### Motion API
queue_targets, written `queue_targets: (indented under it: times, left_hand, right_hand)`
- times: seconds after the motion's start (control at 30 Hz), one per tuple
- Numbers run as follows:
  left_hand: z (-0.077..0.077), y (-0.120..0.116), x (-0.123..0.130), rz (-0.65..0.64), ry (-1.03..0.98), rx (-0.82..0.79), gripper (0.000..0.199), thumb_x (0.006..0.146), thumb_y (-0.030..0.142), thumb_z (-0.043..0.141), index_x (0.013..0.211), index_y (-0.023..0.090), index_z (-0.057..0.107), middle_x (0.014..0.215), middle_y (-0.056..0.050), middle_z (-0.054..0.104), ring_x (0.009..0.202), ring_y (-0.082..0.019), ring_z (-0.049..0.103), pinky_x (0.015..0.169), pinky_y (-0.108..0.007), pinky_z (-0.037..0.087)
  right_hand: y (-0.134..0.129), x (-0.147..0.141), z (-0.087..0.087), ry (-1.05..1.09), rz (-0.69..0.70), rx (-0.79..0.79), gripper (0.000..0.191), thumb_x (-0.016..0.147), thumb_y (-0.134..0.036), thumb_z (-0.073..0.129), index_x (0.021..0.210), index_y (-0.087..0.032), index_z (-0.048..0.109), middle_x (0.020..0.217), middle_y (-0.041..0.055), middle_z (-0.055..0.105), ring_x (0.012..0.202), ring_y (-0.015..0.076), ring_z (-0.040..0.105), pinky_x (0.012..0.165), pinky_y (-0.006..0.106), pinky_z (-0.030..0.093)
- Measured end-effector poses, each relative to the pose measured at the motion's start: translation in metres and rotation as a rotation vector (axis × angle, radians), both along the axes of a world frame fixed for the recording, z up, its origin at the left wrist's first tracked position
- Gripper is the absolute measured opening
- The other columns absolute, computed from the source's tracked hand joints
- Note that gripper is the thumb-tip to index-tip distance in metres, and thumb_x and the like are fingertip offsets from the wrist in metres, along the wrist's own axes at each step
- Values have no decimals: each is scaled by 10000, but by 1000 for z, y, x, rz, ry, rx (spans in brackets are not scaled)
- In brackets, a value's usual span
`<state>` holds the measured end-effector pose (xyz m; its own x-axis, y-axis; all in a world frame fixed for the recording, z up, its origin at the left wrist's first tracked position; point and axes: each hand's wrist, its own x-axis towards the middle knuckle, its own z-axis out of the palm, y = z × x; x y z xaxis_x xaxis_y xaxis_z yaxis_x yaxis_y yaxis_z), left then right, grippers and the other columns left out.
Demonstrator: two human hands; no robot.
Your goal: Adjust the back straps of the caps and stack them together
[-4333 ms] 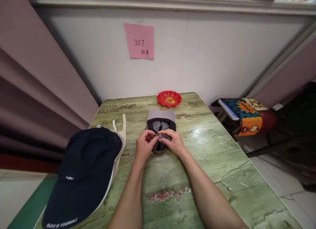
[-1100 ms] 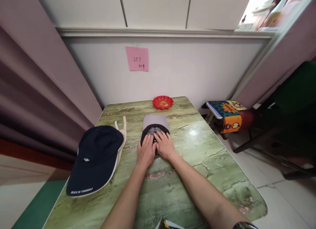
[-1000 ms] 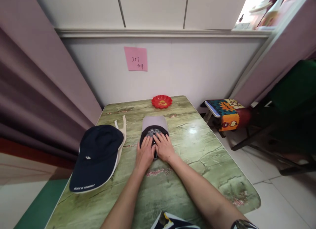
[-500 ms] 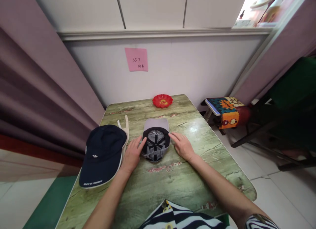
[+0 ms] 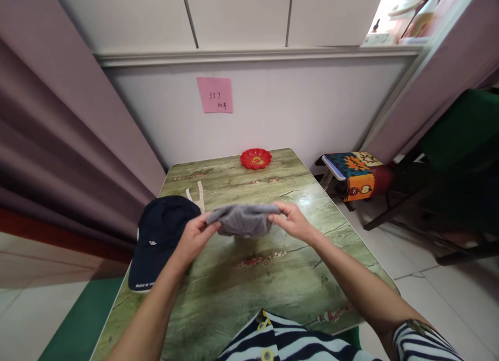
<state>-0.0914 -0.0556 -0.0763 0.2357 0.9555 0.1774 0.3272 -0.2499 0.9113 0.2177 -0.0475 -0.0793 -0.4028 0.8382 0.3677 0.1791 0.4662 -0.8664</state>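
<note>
A grey baseball cap [image 5: 245, 221] is held up just over the middle of the table, its inside and brim no longer facing me. My left hand [image 5: 196, 237] pinches its left edge between thumb and fingers. On the opposite edge, my right hand [image 5: 290, 222] has the same kind of pinch. A navy cap [image 5: 163, 236] with a small white logo lies on the table at the left, partly behind my left forearm. Pale straps [image 5: 199, 196] stick out beyond its far right side.
The green wood-patterned table [image 5: 257, 293] reaches almost to the white wall. A red scalloped dish [image 5: 255, 158] stands at its far edge. To the right is a low stool with a colourful cover [image 5: 356, 169]. A pink note [image 5: 215, 95] hangs on the wall.
Both hands have gone from resting beside the grey cap to gripping its two sides. The cap has been lifted and tilted, so its open inside is now out of sight.
</note>
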Motion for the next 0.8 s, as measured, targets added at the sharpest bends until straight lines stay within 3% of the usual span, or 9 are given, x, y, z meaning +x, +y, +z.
queue_targets:
  times: [0.1, 0.17, 0.23, 0.3, 0.37, 0.43, 0.5, 0.63, 0.8]
  left_hand:
    - [24, 8, 12, 70, -202, -75, 379, 797, 402, 718, 1078, 147, 708, 975, -72, 741, 877, -221, 679, 808, -325, 538]
    - [22, 19, 21, 85, -267, -118, 420, 768, 445, 739, 1055, 140, 702, 948, -70, 739, 841, -209, 677, 788, -316, 538]
    - [5, 30, 26, 133, -262, -169, 478, 753, 521, 720, 1029, 132, 690, 901, -73, 737, 799, -205, 679, 762, -321, 544]
    - [-20, 37, 26, 271, -126, -190, 509, 749, 579, 677, 980, 125, 679, 848, -80, 728, 763, -212, 679, 729, -329, 547]
    - [-46, 41, 23, 435, 4, -165, 491, 768, 559, 648, 1004, 129, 667, 915, -112, 731, 855, -249, 686, 797, -376, 544]
    - [-65, 41, 23, 504, 104, -118, 438, 817, 483, 607, 1082, 137, 652, 1064, -154, 716, 1011, -288, 666, 910, -438, 510]
    - [-76, 42, 30, 481, 276, 5, 427, 882, 403, 520, 1196, 129, 618, 1250, -188, 650, 1192, -301, 594, 1032, -471, 439]
    - [-84, 49, 65, 268, 617, 204, 534, 954, 335, 393, 1431, 105, 458, 1539, -183, 394, 1441, -276, 342, 1171, -466, 287]
    - [-97, 59, 94, 205, 976, 39, 594, 957, 267, 331, 1538, 147, 306, 1623, -146, 219, 1502, -302, 183, 1189, -548, 186]
  right_hand:
    - [10, -4, 29, 208, -5, -163, 264, 885, -423, 633, 831, -165, 644, 712, -19, 588, 646, 118, 526, 591, 227, 407]
    - [24, -9, 28, 265, -27, -244, 280, 874, -441, 638, 890, -162, 665, 764, -9, 629, 676, 118, 553, 619, 224, 428]
    - [40, -11, 11, 245, -106, -313, 304, 880, -438, 611, 991, -163, 681, 872, 21, 689, 766, 144, 611, 708, 258, 481]
    - [53, -9, -14, 72, -324, -346, 280, 883, -389, 590, 1006, -159, 689, 915, 51, 718, 841, 177, 647, 763, 297, 508]
    - [57, -7, -39, -84, -547, -327, 273, 866, -332, 598, 1060, -158, 682, 1004, 94, 725, 957, 222, 656, 872, 363, 501]
    - [54, -8, -56, -143, -602, -300, 314, 895, -311, 541, 1140, -155, 662, 1115, 134, 705, 1048, 252, 641, 955, 418, 469]
    - [47, -18, -65, -246, -560, -187, 400, 934, -325, 472, 1272, -153, 601, 1255, 154, 652, 1160, 262, 599, 1028, 431, 426]
    - [43, -60, -69, -524, -416, 47, 529, 985, -348, 371, 1472, -146, 417, 1504, 137, 454, 1412, 246, 369, 1176, 432, 246]
    - [59, -97, -88, -807, -344, 0, 594, 969, -325, 402, 1539, -189, 307, 1626, 93, 239, 1507, 255, 153, 1203, 499, 92]
